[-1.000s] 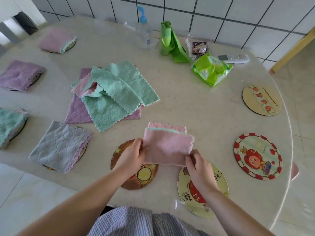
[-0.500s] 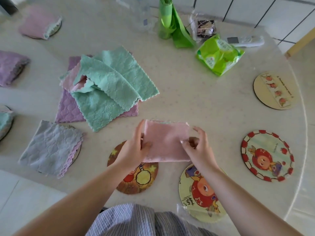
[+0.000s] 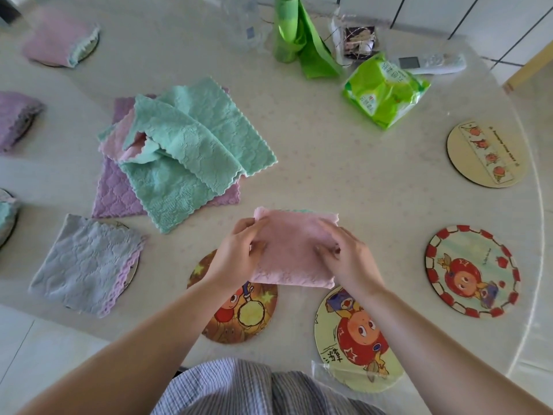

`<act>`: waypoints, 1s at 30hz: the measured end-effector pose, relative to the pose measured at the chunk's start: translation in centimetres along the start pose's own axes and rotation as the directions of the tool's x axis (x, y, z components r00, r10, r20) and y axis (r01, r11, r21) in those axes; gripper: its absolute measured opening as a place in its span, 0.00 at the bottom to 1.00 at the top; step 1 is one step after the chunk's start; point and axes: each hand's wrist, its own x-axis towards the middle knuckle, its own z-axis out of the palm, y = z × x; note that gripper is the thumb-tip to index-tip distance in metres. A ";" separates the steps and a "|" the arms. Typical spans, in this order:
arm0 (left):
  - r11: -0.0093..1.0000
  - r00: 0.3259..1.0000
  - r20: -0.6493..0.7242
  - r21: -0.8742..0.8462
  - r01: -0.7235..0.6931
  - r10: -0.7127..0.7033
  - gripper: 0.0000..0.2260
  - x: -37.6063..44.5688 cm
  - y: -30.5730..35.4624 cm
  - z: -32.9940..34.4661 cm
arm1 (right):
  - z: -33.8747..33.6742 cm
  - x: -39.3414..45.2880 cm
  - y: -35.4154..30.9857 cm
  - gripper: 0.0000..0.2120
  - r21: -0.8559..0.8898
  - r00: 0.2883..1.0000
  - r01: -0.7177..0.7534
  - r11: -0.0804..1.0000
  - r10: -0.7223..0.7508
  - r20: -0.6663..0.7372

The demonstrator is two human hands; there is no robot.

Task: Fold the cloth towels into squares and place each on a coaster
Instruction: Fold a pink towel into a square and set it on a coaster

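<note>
A folded pink towel (image 3: pixel 294 250) lies near the table's front, between two round picture coasters: a brown one (image 3: pixel 239 313) and a yellow one (image 3: pixel 353 339). My left hand (image 3: pixel 236 256) grips the towel's left edge and my right hand (image 3: pixel 347 259) grips its right side, fingers pressed on top. A loose pile of green, pink and purple towels (image 3: pixel 185 151) lies behind to the left. A grey folded towel (image 3: pixel 86 262) covers a coaster at front left.
Bare coasters sit at right (image 3: pixel 472 271) and far right (image 3: pixel 486 154). Folded towels on coasters line the left edge, such as a pink one (image 3: pixel 59 40) and a purple one (image 3: pixel 16 118). A green packet (image 3: pixel 386 88), remote (image 3: pixel 431 62) and green bag (image 3: pixel 296 34) stand at the back.
The towel has been folded over into a smaller, squarer pad, and both hands have moved onto its sides. The camera has tilted down and closer to the table.
</note>
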 end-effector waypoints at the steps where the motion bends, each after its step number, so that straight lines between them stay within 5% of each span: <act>1: 1.000 1.000 -0.006 0.011 0.019 -0.019 0.20 0.2 0.0 0.1 | -0.1 0.2 -0.1 0.23 0.013 0.999 -0.040 0.999 0.040 -0.007; 5: 0.996 0.997 -0.008 0.046 0.081 -0.080 0.20 1.1 0.1 0.2 | -0.3 1.5 0.1 0.23 0.041 0.982 -0.186 0.982 0.185 0.023; 13: 0.976 0.985 -0.070 0.140 0.164 -0.155 0.25 0.7 1.7 0.1 | -0.5 1.5 -0.5 0.28 -0.019 0.979 -0.204 0.979 0.203 -0.028; 20: 0.885 0.910 -0.017 -0.239 0.399 -0.414 0.27 -1.4 1.2 -0.2 | -0.3 -0.9 -0.1 0.28 0.060 0.959 -0.280 0.958 0.276 0.069; 26: 0.915 0.922 0.080 -0.121 0.385 -0.378 0.23 0.1 1.1 -0.9 | -0.1 -0.7 -0.8 0.28 0.133 0.931 -0.363 0.922 0.354 0.087; 30: 0.909 0.928 0.105 -0.189 0.372 -0.358 0.20 0.3 1.9 -1.2 | -0.1 -1.3 -1.7 0.26 0.213 0.923 -0.383 0.899 0.365 0.118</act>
